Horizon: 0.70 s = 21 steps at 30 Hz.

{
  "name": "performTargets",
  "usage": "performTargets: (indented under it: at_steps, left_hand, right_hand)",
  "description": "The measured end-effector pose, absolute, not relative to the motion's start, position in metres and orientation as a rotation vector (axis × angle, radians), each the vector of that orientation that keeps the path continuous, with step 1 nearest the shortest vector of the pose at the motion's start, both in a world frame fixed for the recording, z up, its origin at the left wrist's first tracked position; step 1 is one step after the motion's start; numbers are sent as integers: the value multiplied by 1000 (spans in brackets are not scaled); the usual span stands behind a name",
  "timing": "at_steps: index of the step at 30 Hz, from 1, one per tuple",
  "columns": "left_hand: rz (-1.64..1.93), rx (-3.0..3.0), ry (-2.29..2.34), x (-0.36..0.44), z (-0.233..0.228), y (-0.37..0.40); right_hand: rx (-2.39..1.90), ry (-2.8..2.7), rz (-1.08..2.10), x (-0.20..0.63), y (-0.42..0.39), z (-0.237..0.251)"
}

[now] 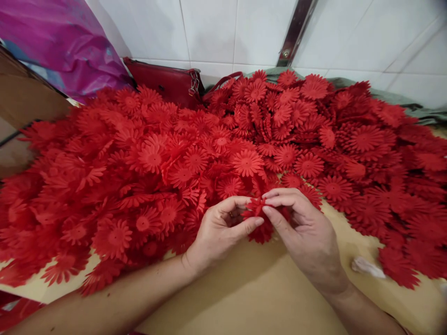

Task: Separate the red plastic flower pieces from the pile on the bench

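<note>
Between my two hands is a red artificial flower with several narrow petals, held just above the tabletop. The thumb and forefinger of my left hand close on its left side. My right hand pinches its upper right side with thumb and fingertips. More red petals show beneath the fingers; whether they belong to the same piece, I cannot tell. Directly behind my hands lies a large heap of loose red flower pieces, flat and daisy-shaped, many with a small hole in the middle.
A second, darker part of the heap spreads to the right. At the back, a red handbag leans near the white tiled wall. A purple plastic bag and a cardboard box stand at left. A crumpled white scrap lies at right.
</note>
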<state>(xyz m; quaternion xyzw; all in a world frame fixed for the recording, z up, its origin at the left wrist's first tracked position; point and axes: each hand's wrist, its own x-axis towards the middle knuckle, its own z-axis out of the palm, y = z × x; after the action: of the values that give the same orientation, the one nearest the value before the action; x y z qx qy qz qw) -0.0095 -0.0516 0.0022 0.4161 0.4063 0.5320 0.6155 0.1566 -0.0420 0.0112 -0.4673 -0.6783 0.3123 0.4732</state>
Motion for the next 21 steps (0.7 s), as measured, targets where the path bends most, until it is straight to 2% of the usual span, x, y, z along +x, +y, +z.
performTargets:
  at_steps: [8, 16, 21]
  left_hand:
    - [1208, 1048, 1030, -12, 1, -52]
    - [1398, 1009, 1068, -10, -7, -51]
    - [1384, 1132, 1115, -11, -7, -52]
  right_hand:
    - [-1228, -1515, 795, 160, -39, 13]
    - [-1101, -1222, 1113, 160, -34, 3]
    - [-1151, -1210, 1088, 160, -31, -1]
